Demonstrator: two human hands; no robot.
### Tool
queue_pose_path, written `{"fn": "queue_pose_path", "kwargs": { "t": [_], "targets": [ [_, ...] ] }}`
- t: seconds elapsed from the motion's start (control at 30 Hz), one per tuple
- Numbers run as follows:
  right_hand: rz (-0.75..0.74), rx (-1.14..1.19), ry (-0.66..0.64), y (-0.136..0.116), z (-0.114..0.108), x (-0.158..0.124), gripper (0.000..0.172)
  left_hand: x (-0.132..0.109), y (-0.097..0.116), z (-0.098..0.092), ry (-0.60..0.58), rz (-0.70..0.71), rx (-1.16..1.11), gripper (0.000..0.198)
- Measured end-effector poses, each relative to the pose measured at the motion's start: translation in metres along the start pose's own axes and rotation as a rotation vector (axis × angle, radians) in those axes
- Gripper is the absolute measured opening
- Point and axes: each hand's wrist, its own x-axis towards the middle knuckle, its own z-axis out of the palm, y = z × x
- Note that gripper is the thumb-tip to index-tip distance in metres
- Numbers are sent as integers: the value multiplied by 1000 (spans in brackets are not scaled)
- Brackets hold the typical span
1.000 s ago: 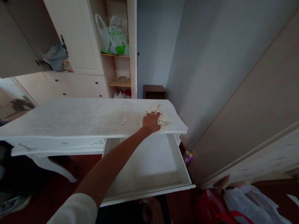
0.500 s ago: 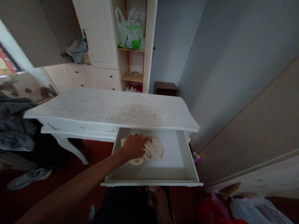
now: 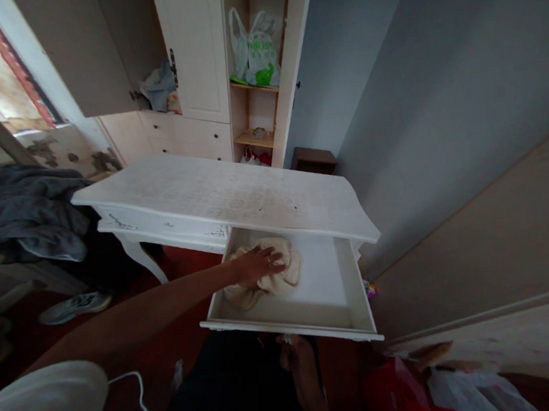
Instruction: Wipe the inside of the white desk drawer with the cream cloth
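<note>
My left hand point(image 3: 256, 265) lies on a crumpled cream cloth point(image 3: 280, 282), its fingers stretched out and apart, a ring on one of them. The cloth rests on the floor of a pulled-out white drawer point(image 3: 330, 274), toward its left side. Below the drawer's front edge, my right hand point(image 3: 298, 359) is closed around a small pale drawer knob point(image 3: 286, 339). Shadow partly hides those fingers.
The drawer belongs to a white desk point(image 3: 182, 187) with dark smudges on top. Behind stands a cupboard point(image 3: 196, 53) holding plastic bags point(image 3: 260, 54). Dark clothing point(image 3: 27, 206) is piled at left. A shoe point(image 3: 76, 308) and red bag point(image 3: 394, 392) are on the floor.
My left hand has opened out from a bunched grip to spread fingers on the cloth, which is now flatter. The view has shifted slightly left. My right hand stays at the knob.
</note>
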Motion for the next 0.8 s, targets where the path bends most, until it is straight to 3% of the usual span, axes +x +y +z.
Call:
{"fn": "queue_pose_path", "kwargs": {
  "t": [0.07,0.23,0.33,0.53,0.67,0.8],
  "targets": [
    [-5,10,2,1,0,-1,63,2,6,3,0,-160,2,89],
    [-10,-22,3,-1,-2,-2,62,22,29,3,-59,-791,34,100],
    [-14,-51,-4,-3,-2,-2,64,32,29,3,-57,-965,-11,99],
    [-20,-61,5,-4,-2,-4,63,37,7,9,141,-1095,-34,89],
    [-15,-43,11,-4,-2,-4,63,45,-9,11,171,-1135,-44,98],
    [-14,-20,10,-4,-1,-4,61,57,-16,7,147,-1142,-91,88]
  ]
}}
